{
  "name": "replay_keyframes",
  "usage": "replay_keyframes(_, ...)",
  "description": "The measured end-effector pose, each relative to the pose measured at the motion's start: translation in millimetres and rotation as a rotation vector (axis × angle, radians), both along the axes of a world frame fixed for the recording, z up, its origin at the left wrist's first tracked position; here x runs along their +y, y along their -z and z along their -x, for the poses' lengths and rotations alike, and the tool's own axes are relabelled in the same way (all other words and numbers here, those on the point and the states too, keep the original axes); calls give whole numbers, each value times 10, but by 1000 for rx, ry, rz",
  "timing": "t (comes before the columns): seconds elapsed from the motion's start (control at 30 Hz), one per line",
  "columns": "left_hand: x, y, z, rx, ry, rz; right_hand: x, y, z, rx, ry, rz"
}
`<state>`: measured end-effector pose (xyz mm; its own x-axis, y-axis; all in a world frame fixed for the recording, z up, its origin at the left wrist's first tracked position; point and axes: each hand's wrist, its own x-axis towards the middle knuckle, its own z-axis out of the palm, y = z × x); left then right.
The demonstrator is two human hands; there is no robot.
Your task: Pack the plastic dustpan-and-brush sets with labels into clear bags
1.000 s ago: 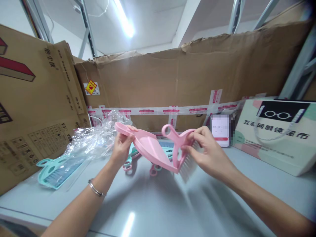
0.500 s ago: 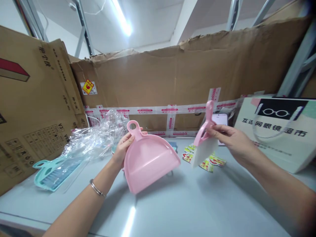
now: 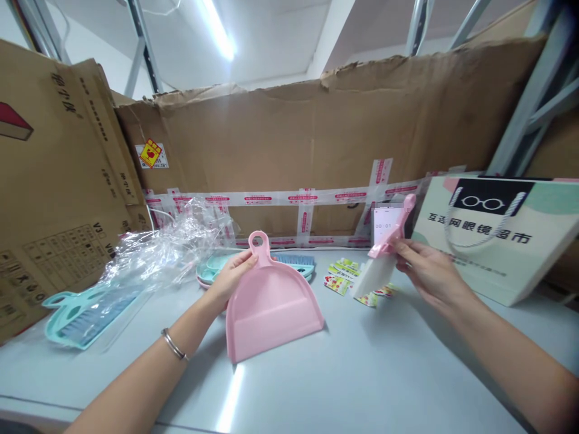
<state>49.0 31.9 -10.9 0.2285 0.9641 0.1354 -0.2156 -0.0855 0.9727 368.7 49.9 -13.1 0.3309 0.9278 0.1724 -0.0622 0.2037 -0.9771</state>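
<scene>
My left hand (image 3: 235, 276) is closed on the ringed handle of a pink dustpan (image 3: 274, 313). The pan tilts up, and its wide front edge is low over or on the table; contact is hard to tell. In my right hand (image 3: 427, 268) is a pink hand brush (image 3: 392, 236), gripped by its handle, with white bristles pointing down. Those bristles hang in front of several small green, red and yellow packets (image 3: 339, 277) and hide part of them. Behind the dustpan lies a teal dustpan set with a blue-bristled brush (image 3: 296, 261), partly covered.
On the left, a wrapped teal dustpan and brush (image 3: 63, 307) lies beside crumpled clear plastic (image 3: 167, 241). A phone (image 3: 384, 220) stands behind the pink brush. To the right is a paper bag (image 3: 493, 253) with rope handles. Cardboard (image 3: 253, 144) walls the back of the table (image 3: 344, 374).
The dustpan has been lowered and turned more level, its front edge nearer the table. The brush has tilted, its handle leaning right. The view has shifted slightly.
</scene>
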Motion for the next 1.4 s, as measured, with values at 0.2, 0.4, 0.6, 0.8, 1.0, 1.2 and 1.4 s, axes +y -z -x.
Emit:
replay_keyframes(0.2, -29, 30, -44, 138, -64, -35, -210, -55, 200, -362, 156, -104)
replay_keyframes(0.4, -20, 82, -77, 152, -90, -66, -386, 30, 674, -196, -179, 5)
replay_keyframes(0.6, -15, 160, -129, 140, -97, -88, -574, 51, 1147, -80, -678, 234)
replay_keyframes(0.8, 34, 227, -149, -49, -60, -42, -632, -76, 1312, 266, -758, 390)
replay_keyframes(1.0, -27, 175, -166, 20, -84, -91, -605, -49, 1379, 514, -679, 363)
replay_keyframes(1.2, -28, 212, -201, 77, 20, -192, -597, 119, 1421, 596, -643, 384)
replay_keyframes(1.4, -17, 249, -216, 125, 54, -180, -641, 139, 1398, 485, -686, 333)
